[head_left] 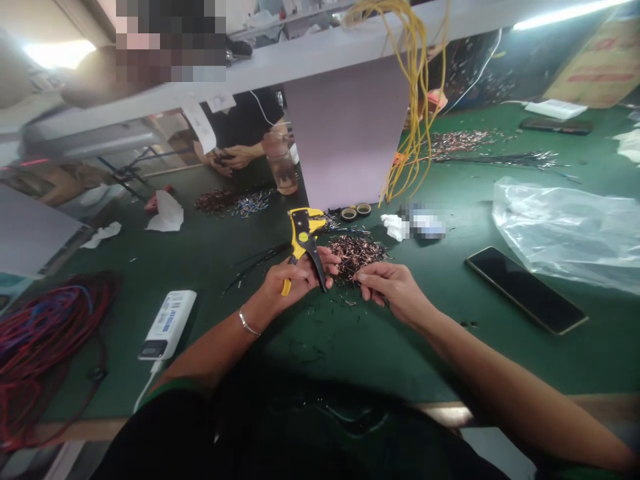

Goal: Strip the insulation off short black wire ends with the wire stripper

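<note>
My left hand point(295, 277) is wrapped round a yellow and black wire stripper point(303, 237), whose jaws point up and away from me. Just right of it, my right hand point(387, 283) is closed in a pinch at the near edge of a pile of short copper-tipped wire pieces point(357, 253). What lies between its fingertips is too small to make out. Dark wires point(350, 230) lie behind the pile, beside two small black rings point(356, 212). More thin black wires point(255, 267) lie left of the stripper.
On the green table point(320, 360) are a phone point(527, 290), a clear plastic bag point(565, 227), a white power bank point(169, 323) and coiled red cables point(50, 340). Yellow wires point(415, 100) hang from the shelf by a panel point(350, 133). Another person's hands point(233, 159) are beyond, near a bottle point(281, 163).
</note>
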The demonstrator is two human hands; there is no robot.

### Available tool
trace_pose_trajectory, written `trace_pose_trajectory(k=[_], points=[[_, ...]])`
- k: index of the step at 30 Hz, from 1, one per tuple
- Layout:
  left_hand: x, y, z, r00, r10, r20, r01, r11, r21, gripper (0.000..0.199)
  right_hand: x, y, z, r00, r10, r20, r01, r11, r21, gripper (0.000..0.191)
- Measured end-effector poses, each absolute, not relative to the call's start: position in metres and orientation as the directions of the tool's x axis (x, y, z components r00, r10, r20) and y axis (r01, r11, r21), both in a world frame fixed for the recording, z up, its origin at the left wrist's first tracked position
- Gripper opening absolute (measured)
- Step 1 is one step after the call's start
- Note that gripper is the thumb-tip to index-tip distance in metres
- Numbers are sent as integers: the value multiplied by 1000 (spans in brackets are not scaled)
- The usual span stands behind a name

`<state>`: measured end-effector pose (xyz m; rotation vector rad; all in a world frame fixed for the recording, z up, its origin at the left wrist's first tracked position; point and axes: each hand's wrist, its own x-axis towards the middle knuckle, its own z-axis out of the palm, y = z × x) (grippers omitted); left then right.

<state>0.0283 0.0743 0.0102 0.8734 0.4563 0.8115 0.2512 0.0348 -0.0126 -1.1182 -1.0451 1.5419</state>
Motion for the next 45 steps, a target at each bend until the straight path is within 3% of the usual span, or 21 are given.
trace_pose_trajectory(k=[14,27,32,45], points=[[20,86,-9,739,667,-93,-408,553,726,55,255,40,-20,-126,978,-166,-230,-192,-954,17],[17,94,-24,735,676,-62,-396,502,769,57,273,57,-28,33,993,-114,-321,-97,-942,17],[18,94,-24,744,662,-94,-407,560,722,50,273,58,-29,2,994,-110,-344,-102,-934,15],[18,85,-24,824,557,-99,-303,582,755,65,274,50,-8,-64,994,-89,-439,-108,-892,14]])
